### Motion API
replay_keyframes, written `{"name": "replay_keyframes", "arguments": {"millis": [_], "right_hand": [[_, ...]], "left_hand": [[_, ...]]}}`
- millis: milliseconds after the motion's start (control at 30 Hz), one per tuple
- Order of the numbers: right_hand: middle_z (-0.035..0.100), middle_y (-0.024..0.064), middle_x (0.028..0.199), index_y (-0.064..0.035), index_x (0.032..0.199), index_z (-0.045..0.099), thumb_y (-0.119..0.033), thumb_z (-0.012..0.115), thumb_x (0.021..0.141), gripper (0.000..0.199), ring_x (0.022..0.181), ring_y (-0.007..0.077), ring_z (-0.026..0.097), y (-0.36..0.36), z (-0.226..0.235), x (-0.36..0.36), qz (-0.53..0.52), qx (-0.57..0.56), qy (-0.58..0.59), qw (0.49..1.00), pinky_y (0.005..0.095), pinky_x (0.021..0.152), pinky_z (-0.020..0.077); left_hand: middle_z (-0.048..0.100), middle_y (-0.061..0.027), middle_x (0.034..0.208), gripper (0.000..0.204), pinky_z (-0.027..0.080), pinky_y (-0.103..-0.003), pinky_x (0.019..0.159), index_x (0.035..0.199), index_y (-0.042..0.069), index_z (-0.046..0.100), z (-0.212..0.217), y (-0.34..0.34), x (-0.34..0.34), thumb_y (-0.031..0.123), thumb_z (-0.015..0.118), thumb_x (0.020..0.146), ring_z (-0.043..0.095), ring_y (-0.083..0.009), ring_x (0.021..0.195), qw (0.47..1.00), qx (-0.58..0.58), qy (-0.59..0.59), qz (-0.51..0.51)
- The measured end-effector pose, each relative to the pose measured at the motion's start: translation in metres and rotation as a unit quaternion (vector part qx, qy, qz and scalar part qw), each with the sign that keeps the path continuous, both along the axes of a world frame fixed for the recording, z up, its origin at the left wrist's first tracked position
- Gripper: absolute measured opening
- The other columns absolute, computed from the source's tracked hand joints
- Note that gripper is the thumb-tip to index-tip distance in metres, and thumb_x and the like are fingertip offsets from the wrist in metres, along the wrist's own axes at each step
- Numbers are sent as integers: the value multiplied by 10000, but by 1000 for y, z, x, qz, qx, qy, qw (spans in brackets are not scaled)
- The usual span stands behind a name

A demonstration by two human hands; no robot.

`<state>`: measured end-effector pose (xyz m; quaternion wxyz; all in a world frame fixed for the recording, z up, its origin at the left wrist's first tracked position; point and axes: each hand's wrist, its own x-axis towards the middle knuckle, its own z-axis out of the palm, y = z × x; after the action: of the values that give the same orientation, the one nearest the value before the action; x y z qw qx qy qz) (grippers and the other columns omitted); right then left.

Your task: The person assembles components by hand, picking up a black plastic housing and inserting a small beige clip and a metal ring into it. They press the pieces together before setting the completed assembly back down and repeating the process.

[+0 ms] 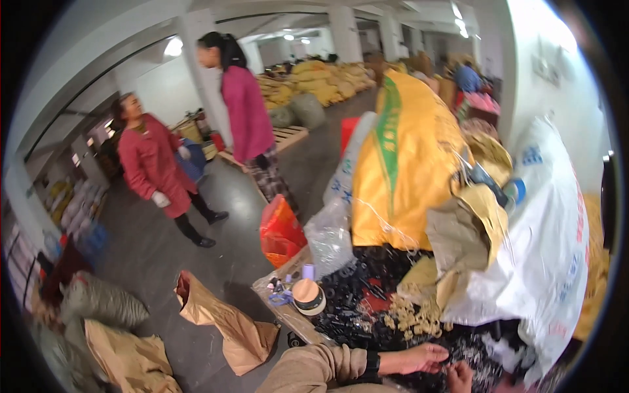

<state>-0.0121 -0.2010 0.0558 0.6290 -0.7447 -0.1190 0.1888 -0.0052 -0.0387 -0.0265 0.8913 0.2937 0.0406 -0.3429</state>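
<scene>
Two hands (426,357) (460,378) near white sack (540,249) with blue, red lettering

Left hand (422,358), right hand (460,377) close together over black parts (344,322).

Ceiling lamps (173,47) glow, glare bleaches the upper-right wall (547,29), the floor (226,164) shines, and straight lines bow toward the blackened rim.

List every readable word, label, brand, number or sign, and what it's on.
Wording not copied; locations only:
Yellow sack: pale characters on a green band, blurred; darker print at right.
White sack: blue and red print, too blurred.
Narrow pale sack: blue print, too blurred.
</scene>
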Motion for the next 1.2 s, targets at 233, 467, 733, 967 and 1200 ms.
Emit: {"name": "replay_keyframes", "arguments": {"millis": [233,467,733,967,1200], "right_hand": [[401,-39,576,-38,661,453,-103,495,771,134,520,53,362,-4,-33,37,-8,-31,4,999,202,452,307],[386,-76,572,-75,719,470,-124,485,802,97,486,2,313,-3,-39,39,-37,178,189,965,158,412,236],[379,-63,575,-54,730,461,-134,517,795,117,477,32,342,0,-50,39,-9,169,132,977,178,413,264],[423,14,590,-10,759,471,-65,544,755,91,533,96,444,-3,-37,35,35,-51,-105,993,227,459,354],[444,68,612,-28,716,482,-13,563,694,84,497,178,449,3,-31,25,9,-95,-277,956,264,436,340]], "left_hand": [[570,-94,873,189,469,-256,681,932,-4,509,23,16,6,140,431,838,561,-168,770,994,52,45,85],[551,-99,930,214,473,-265,706,992,-11,487,20,12,8,120,457,826,559,-209,831,995,38,80,39],[557,-100,911,221,482,-266,674,996,-1,493,11,13,7,120,486,811,572,-231,804,995,36,91,26],[560,-85,889,230,483,-241,645,978,-2,504,11,13,7,140,516,797,577,-226,796,996,31,79,8],[559,-78,889,243,483,-239,642,978,-11,506,11,12,0,143,526,790,577,-211,777,997,31,70,19]]}}
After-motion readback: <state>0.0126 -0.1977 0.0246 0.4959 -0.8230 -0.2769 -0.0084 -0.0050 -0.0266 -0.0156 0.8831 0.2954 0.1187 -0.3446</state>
